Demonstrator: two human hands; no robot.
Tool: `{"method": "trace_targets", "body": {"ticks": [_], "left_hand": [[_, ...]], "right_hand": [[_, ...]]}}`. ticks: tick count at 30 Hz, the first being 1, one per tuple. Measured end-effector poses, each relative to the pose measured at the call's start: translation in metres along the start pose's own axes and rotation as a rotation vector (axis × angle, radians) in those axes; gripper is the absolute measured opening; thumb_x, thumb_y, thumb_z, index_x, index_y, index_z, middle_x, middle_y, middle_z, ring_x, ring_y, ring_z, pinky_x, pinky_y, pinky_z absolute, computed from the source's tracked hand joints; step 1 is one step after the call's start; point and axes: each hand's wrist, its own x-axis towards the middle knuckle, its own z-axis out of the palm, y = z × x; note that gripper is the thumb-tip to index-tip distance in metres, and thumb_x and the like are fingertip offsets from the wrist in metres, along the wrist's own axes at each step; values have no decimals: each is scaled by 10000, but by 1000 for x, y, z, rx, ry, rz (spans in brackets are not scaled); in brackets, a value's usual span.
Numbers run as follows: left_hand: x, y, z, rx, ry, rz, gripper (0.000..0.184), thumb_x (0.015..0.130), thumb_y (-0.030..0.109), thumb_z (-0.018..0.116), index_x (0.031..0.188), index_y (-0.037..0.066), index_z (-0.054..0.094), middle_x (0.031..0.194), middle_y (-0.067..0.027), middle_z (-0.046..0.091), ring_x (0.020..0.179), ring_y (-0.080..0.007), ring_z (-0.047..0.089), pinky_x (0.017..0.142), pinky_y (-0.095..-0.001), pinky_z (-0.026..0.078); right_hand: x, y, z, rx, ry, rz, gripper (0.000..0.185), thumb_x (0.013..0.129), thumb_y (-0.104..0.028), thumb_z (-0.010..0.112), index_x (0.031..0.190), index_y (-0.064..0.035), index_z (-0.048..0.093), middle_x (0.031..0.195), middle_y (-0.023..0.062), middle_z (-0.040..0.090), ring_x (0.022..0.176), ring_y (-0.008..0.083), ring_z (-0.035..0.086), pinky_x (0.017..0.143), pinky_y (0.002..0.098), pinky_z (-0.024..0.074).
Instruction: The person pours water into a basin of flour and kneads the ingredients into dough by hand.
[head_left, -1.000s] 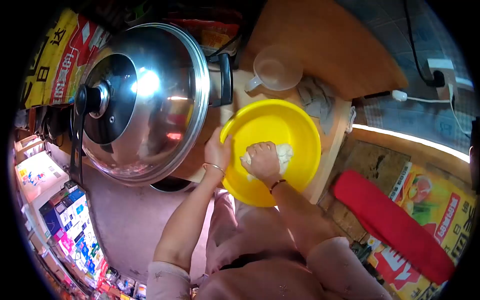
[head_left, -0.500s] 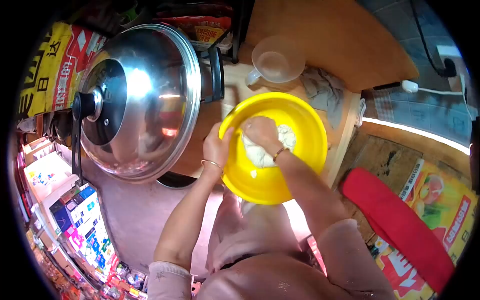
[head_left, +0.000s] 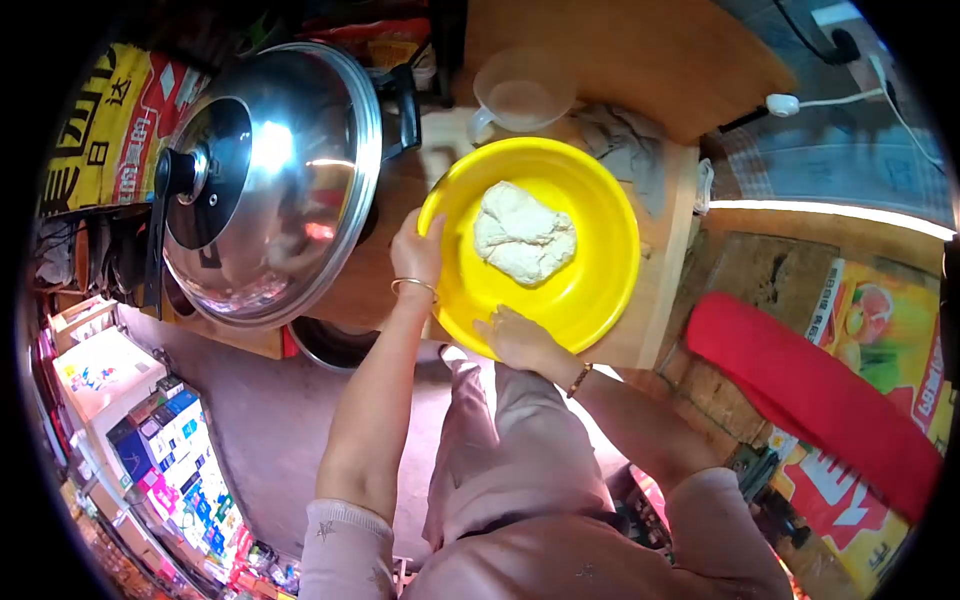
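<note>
A lump of pale dough (head_left: pixel 524 234), cracked and rough on top, lies inside a yellow plastic basin (head_left: pixel 612 305) on the wooden table. My left hand (head_left: pixel 416 248) grips the basin's left rim, thumb on the inner side and the other fingers mostly hidden outside. Across the near rim reaches my right hand (head_left: pixel 518 336), fingers stretched out against the inner wall, apart from the dough. Nothing shows in that hand.
A large lidded steel wok (head_left: pixel 290 180) stands to the left. Behind the basin are a translucent plastic scoop (head_left: pixel 525 92) and a grey cloth (head_left: pixel 625 150). A red padded roll (head_left: pixel 800 390) and a yellow printed carton (head_left: pixel 870 320) lie at right.
My right hand has come off the dough and back to the basin's near side, its fingers now straightened. The dough is fully uncovered. My left hand keeps its hold on the rim.
</note>
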Motion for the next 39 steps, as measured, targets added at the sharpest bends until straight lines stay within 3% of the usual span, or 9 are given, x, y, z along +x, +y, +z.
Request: {"method": "trace_targets", "body": {"ticks": [4,6,9,16,20,24,30,37,39], "left_hand": [[-10,-2,3,96,68,-17,262,821,218,623,973,5,629,881,-191,646,820,-321,628,723,-351,478],[-12,-9,3,83,97,-22,267,826,223,621,975,1,630,878,-186,650,811,-304,633,722,-345,478],[-9,-23,8,-145,76,-84,309,854,251,603,1006,-17,623,871,-172,660,773,-243,633,711,-319,477],[-30,-15,9,-100,61,-114,266,862,220,584,979,-17,618,874,-173,646,779,-295,613,719,-352,465],[-99,-11,33,-295,147,-180,325,873,214,567,1099,-17,538,1025,-179,590,945,-286,572,816,-358,434],[-121,-34,38,-226,-57,-95,407,868,231,577,1167,-27,478,1063,-179,571,997,-273,553,868,-357,421],[15,17,26,53,-137,147,487,804,267,633,1158,-36,492,1092,-252,572,1016,-375,556,854,-409,445],[29,12,47,280,-207,15,230,788,205,651,940,35,624,887,-213,634,855,-367,607,736,-412,479],[27,19,41,235,-220,15,244,801,224,630,939,25,605,889,-219,628,857,-380,598,737,-431,473]], "right_hand": [[36,-20,-19,460,-325,197,325,875,-181,384,1093,23,513,1025,284,560,1031,370,529,866,446,420],[63,-32,3,1019,100,629,219,877,-137,425,962,41,520,876,251,571,903,373,556,805,427,441],[89,-27,10,1067,511,489,215,866,-135,463,987,13,562,930,224,584,927,321,570,807,373,454],[0,6,-49,1037,341,467,176,830,-111,550,940,4,624,906,188,611,839,343,591,760,362,471],[30,64,-82,568,684,524,126,758,-36,590,872,8,622,932,165,609,902,308,584,814,353,469],[13,84,-55,173,565,157,184,702,-3,553,868,14,630,955,167,613,977,299,554,883,405,436],[76,68,-63,127,631,365,216,725,-139,516,822,-15,665,887,165,638,918,289,579,877,382,401],[24,40,-73,216,-233,348,260,828,-223,474,791,-21,633,959,140,620,983,282,548,877,378,411],[11,43,-57,81,32,-189,308,840,-300,487,884,-44,652,1009,135,606,1071,265,514,971,363,355]]}}
